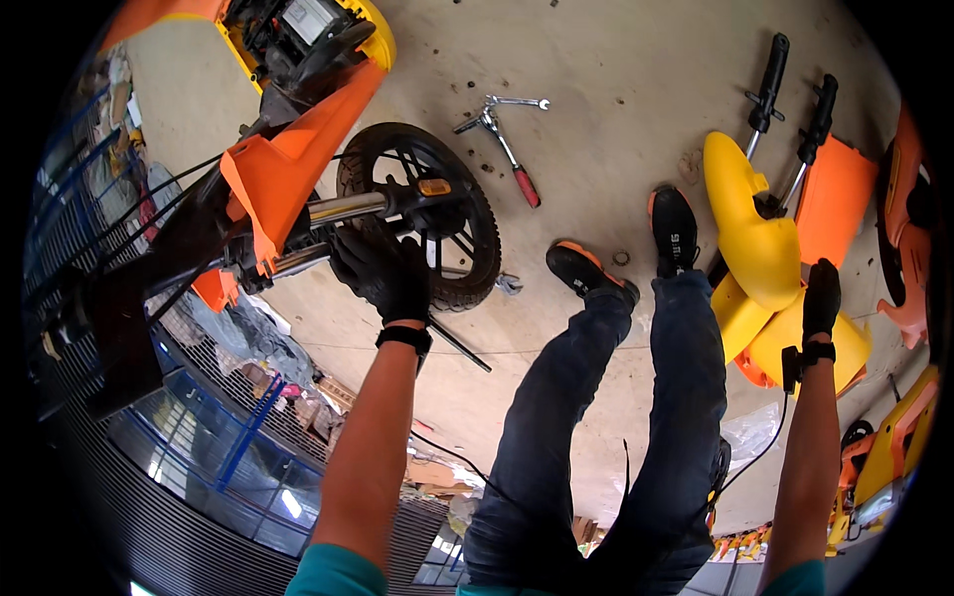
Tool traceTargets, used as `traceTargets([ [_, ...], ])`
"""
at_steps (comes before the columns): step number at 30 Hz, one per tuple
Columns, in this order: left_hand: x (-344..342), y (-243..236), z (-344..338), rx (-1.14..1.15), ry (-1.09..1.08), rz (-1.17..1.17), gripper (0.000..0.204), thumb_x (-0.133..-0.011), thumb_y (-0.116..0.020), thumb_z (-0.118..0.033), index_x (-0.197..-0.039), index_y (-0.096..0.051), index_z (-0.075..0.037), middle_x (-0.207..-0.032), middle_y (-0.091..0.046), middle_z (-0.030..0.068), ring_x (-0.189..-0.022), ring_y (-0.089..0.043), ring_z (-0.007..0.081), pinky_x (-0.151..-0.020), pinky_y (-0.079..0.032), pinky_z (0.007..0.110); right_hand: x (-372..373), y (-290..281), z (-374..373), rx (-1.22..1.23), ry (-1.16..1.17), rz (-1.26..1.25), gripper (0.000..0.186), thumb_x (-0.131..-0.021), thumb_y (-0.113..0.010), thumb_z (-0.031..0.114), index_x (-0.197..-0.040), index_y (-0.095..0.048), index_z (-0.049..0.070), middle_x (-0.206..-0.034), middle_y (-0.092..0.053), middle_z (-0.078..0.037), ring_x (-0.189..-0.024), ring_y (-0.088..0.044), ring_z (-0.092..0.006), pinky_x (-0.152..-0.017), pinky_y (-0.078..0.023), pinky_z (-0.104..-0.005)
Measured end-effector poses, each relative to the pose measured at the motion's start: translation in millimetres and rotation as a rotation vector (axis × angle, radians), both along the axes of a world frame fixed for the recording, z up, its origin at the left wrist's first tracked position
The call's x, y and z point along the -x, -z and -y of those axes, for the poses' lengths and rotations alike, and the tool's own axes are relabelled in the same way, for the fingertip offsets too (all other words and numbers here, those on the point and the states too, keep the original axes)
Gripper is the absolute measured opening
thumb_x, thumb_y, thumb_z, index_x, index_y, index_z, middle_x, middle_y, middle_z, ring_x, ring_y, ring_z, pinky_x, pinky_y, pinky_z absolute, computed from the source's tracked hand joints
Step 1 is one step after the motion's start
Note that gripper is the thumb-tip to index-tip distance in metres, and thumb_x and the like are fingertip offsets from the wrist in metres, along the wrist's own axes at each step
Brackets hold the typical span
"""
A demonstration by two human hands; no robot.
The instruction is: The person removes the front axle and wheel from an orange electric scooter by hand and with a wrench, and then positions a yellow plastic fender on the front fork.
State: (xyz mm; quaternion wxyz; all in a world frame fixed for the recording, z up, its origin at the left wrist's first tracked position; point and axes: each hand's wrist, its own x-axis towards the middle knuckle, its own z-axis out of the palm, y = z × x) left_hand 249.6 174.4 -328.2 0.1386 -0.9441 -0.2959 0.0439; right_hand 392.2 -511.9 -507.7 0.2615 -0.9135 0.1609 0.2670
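My left hand [386, 275], in a black glove, is closed around the lower leg of a silver and black front fork [343, 207]. A black spoked wheel [475, 226] with a knobbly tyre sits at the fork's end, and an orange reflector [434, 187] is fixed beside it. An orange body panel [288, 164] covers part of the fork. My right hand [822, 301], also black-gloved, hangs at the right with its fingers stretched out. It is nearest to a yellow mudguard [750, 223] and an orange panel [837, 204]; whether it touches them I cannot tell.
A red-handled ratchet [517, 169] and a combination spanner [522, 101] lie on the floor beyond the wheel. Another spanner [509, 284] lies beside the tyre. Two fork legs [770, 84] stick out past the mudguard. Cables run from my wrists.
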Motion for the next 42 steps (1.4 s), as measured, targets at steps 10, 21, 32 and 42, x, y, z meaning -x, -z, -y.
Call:
traceTargets([
  [10, -3, 3, -4, 0.027, 0.118, -0.032, 0.071, -0.077, -0.066, -0.008, -0.142, -0.041, 0.005, -0.149, -0.036, 0.0287, -0.138, -0.033, 0.0474, -0.113, -0.030, 0.058, -79, -20, -436, -1.089, -0.235, -0.344, 0.034, -0.099, -0.060, 0.024, -0.124, -0.064, 0.002, -0.110, -0.069, -0.006, -0.099, -0.064, -0.0139, -0.089, -0.050, -0.0279],
  [21, 3, 12, -1, 0.120, 0.007, 0.141, 0.084, -0.079, -0.068, -0.010, -0.150, -0.027, 0.007, -0.148, -0.036, 0.0317, -0.134, -0.036, 0.0502, -0.111, -0.031, 0.058, -44, -27, -669, -1.182, -0.889, 0.342, 0.037, -0.102, -0.057, 0.034, -0.128, -0.064, 0.008, -0.124, -0.068, -0.010, -0.111, -0.064, -0.0220, -0.099, -0.047, -0.0310],
  [32, 9, 9, -7, 0.031, 0.165, -0.037, 0.071, -0.082, -0.066, -0.007, -0.145, -0.037, 0.007, -0.147, -0.037, 0.0308, -0.135, -0.036, 0.0509, -0.110, -0.032, 0.059, -75, -65, -685, -1.318, -1.014, -0.297, 0.042, -0.098, -0.052, 0.037, -0.129, -0.064, 0.011, -0.121, -0.069, -0.011, -0.110, -0.063, -0.0294, -0.100, -0.048, -0.0393],
  [42, 15, 9, -12, 0.091, 0.167, 0.021, 0.066, -0.085, -0.066, -0.007, -0.145, -0.040, 0.000, -0.147, -0.037, 0.0285, -0.134, -0.037, 0.0501, -0.108, -0.034, 0.060, -58, -42, -633, -1.358, -0.739, -0.389, 0.031, -0.101, -0.055, 0.018, -0.129, -0.067, 0.016, -0.122, -0.070, -0.009, -0.108, -0.065, -0.0236, -0.099, -0.050, -0.0339],
])
